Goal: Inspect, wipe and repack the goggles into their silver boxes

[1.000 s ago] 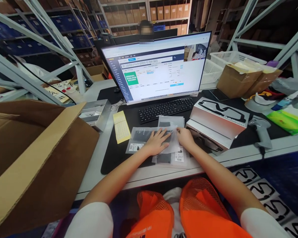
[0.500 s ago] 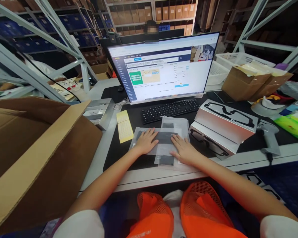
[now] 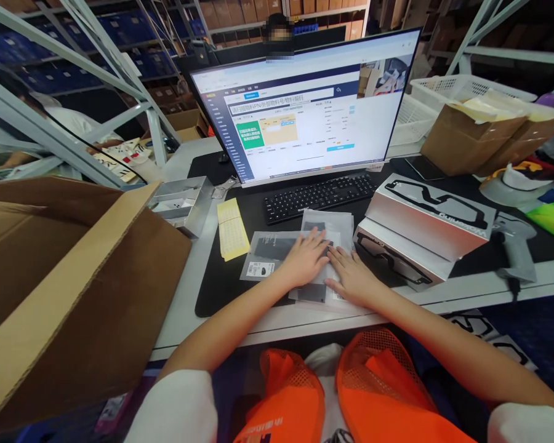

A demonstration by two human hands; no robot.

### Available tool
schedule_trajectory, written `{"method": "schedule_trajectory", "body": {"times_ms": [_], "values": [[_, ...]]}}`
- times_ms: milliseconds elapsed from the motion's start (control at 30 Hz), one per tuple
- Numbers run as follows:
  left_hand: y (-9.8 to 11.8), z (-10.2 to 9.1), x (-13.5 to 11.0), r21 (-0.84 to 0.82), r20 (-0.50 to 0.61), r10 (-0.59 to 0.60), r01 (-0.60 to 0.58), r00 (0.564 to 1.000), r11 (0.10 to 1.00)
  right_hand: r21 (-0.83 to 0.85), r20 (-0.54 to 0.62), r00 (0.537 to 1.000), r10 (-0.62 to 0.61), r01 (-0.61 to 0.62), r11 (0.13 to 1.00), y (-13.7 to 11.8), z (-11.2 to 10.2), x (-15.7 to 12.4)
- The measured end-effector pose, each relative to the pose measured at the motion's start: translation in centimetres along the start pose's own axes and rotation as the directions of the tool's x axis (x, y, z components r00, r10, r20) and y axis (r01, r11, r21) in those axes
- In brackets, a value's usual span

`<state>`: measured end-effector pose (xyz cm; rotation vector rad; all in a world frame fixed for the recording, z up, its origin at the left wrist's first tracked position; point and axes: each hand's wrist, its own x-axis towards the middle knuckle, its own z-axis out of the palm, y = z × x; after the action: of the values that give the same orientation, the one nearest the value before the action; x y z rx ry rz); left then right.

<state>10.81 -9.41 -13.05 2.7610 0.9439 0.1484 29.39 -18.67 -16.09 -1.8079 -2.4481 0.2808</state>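
Head camera, looking down at a worktop [image 3: 180, 320] with a black mat [image 3: 216, 289] on it. Two bare hands, both palm down, on a small pile of clear plastic bags with dark flat contents.

Left hand [image 3: 307, 261]: laid flat, fingers moderately spread, gripping nothing; it lies over the right part of the crosswise bag [image 3: 277, 246], where that bag overlaps the others. Right hand [image 3: 354, 277]: also flat, fingers fanned, thumb well out, pressing on the right side of the pile (which layer it touches, I cannot tell). Fingertips of the right come up close beside the left; contact between the two unclear.

Pile sits near the front of the mat. Crosswise bag reaches out to the left, with a white printed label [image 3: 261, 269] at its lower left corner. Upright bags [image 3: 340, 223] show above and below it, their far end near the black keyboard [image 3: 318, 197].

Around the pile: yellow label sheets [image 3: 233, 231] just left; silver boxes [image 3: 429, 212] with black printed outlines to the right; a grey scanner [image 3: 519, 246] past those. Lit monitor [image 3: 300, 132] behind the keyboard. Large open cardboard box [image 3: 83, 295] at far left, a shallow grey tray [image 3: 198, 206] beyond its corner.
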Motion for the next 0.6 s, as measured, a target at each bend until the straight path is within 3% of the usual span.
{"method": "schedule_trajectory", "body": {"times_ms": [67,167,333,500,600], "values": [[1.4,1.0,1.0,-0.044,0.064,0.035,-0.032,0.997,0.999,0.031,0.022,1.0,-0.008,0.007,0.999,0.6,-0.5,-0.4],[1.6,2.1,1.4,-0.037,0.094,0.01,-0.006,0.996,0.999,0.106,0.017,0.997,-0.071,0.069,0.992,1.8,-1.4,-1.7],[1.4,2.1,1.1,0.018,0.05,0.017,-0.018,0.999,1.0,0.096,-0.142,0.98,-0.141,0.156,0.983,3.0,-1.9,-3.7],[3.2,1.1,0.2,0.07,-0.058,0.213,-0.209,0.975,0.976,0.008,-0.3,0.914,-0.273,0.289,0.957,2.9,-1.3,-3.4],[4.4,1.2,-0.6,0.058,-0.035,0.231,-0.229,0.972,0.972,-0.045,-0.338,0.873,-0.353,0.36,0.932,3.3,-1.0,-2.8]]}}
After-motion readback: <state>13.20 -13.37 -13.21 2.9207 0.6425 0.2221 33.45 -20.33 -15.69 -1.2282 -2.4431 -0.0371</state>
